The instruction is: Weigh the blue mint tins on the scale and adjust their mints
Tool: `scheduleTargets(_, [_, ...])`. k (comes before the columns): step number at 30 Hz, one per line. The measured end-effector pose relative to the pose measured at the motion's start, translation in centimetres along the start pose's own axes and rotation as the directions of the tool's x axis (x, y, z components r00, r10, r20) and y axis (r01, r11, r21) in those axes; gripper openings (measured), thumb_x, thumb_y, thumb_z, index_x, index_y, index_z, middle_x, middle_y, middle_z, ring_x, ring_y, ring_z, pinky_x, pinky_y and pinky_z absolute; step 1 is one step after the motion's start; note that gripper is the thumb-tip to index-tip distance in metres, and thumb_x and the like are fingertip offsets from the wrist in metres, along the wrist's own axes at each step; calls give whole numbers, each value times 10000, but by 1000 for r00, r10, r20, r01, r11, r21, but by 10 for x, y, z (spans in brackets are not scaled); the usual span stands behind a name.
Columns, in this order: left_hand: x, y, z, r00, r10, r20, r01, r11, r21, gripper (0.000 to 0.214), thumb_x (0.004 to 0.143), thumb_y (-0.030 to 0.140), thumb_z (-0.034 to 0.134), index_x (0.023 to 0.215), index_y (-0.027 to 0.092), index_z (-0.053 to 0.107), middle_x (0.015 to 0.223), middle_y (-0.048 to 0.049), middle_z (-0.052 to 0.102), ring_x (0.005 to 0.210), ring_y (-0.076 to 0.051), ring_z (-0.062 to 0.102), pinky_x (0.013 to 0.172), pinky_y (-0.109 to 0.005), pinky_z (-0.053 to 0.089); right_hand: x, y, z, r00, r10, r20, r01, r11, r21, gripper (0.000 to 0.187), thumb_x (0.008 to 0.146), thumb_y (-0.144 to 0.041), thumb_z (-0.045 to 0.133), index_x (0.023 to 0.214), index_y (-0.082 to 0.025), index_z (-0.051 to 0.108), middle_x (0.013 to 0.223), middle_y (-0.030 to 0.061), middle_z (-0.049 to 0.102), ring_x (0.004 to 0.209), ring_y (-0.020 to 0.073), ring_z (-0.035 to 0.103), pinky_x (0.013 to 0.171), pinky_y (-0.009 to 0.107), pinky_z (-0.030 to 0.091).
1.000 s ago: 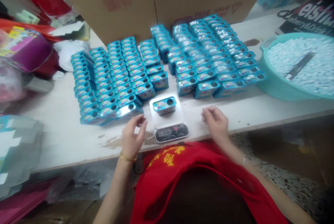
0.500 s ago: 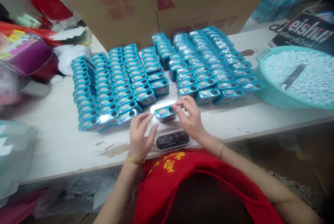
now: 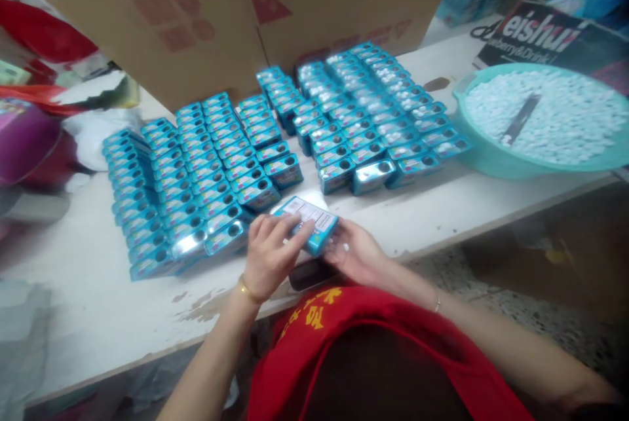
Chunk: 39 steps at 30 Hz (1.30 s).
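A small blue tin (image 3: 310, 219) lies tilted on its side over the scale (image 3: 307, 275), its pale printed label facing up. My left hand (image 3: 272, 251) grips the tin from the left, fingers across its label. Cupped under the tin's right end is my right hand (image 3: 356, 252), its fingers partly hidden by the tin. A few small white tablets (image 3: 346, 247) show at that palm. Most of the dark-fronted scale is covered by the hands and tin. Rows of upright blue tins (image 3: 196, 179), each with a dark round opening on top, stand just beyond my hands.
To the right, a turquoise basin (image 3: 491, 162) is full of white tablets, with a dark flat strip lying on them. A large cardboard box (image 3: 216, 15) stands behind the tins. A black printed box (image 3: 531, 41) sits at the back right, and a white bag (image 3: 95, 136) at the left.
The tin, upright on the scale before, is now lifted and tipped over in my hands. My right hand has moved down beneath its end. The camera view has shifted to the right.
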State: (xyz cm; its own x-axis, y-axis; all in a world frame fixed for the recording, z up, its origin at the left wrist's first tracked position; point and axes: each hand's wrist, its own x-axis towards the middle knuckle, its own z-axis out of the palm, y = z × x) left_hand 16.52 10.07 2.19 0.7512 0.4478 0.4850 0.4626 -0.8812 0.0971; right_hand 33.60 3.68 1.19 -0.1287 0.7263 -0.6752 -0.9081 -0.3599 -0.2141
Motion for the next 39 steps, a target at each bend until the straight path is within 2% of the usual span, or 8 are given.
scheduleTargets(5, [-2,-1,-18,983,161,-88,-144,975,170,379,833,179,629,1166,360,615,1058,-3,703,955,-186,614,858,-344,385,7,9,4,999,29,16,-29,1000,10,195,906,-195,406,767,-155,538,568,-14,496,461,97,458,416,177,383])
scheduleTargets(12, [-13,1,-9,989,82,-126,-63,986,152,400,826,178,623,1183,359,607,1015,-22,704,923,-194,618,834,-352,351,10,9,8,1000,23,11,-22,1000,-22,245,930,-211,376,765,-149,547,544,-16,479,446,94,437,384,171,353])
scheduleTargets(18, [-23,1,11,982,-170,-85,160,981,-113,427,791,131,581,1199,257,571,1061,-80,657,937,-224,587,808,-376,403,7,6,-2,1000,-14,2,14,998,-58,179,909,-188,448,771,-125,543,569,-19,496,439,70,442,347,143,286])
scheduleTargets(23, [-28,-1,30,921,-388,-31,344,848,-403,396,788,152,573,1179,210,542,1100,-80,626,1020,-220,581,874,-373,461,0,-4,-17,996,-82,26,84,991,-101,88,850,-170,546,799,-112,586,608,-10,528,487,68,487,384,136,348])
scheduleTargets(29, [-32,-11,47,829,-556,53,515,724,-458,421,811,257,607,1209,170,500,1136,-104,617,1054,-226,598,928,-384,481,-11,-20,-27,996,-85,-18,83,993,-82,170,894,-162,480,863,-95,632,754,70,650,626,97,626,512,139,504])
scheduleTargets(31, [-31,-8,39,833,-553,34,510,741,-438,508,804,300,642,1263,173,466,1188,-120,593,1101,-240,574,948,-396,473,-15,-20,-32,997,-71,-6,71,996,-59,185,905,-175,472,903,-88,634,838,111,681,738,129,670,575,158,544])
scheduleTargets(35, [-23,19,9,856,-456,-243,396,881,-257,566,765,254,704,1280,212,473,1162,-114,570,1095,-248,542,926,-402,470,-25,-13,-40,1000,-26,8,26,1000,-7,206,913,-194,472,969,-77,631,1002,158,685,948,182,671,772,243,579])
scheduleTargets(39, [-6,70,3,986,-156,53,165,914,-369,299,884,176,525,1181,208,538,1042,-92,604,928,-176,589,793,-302,514,-37,-8,-44,998,51,23,-51,999,14,261,929,-232,440,1039,-96,634,1049,130,682,931,172,674,822,279,568])
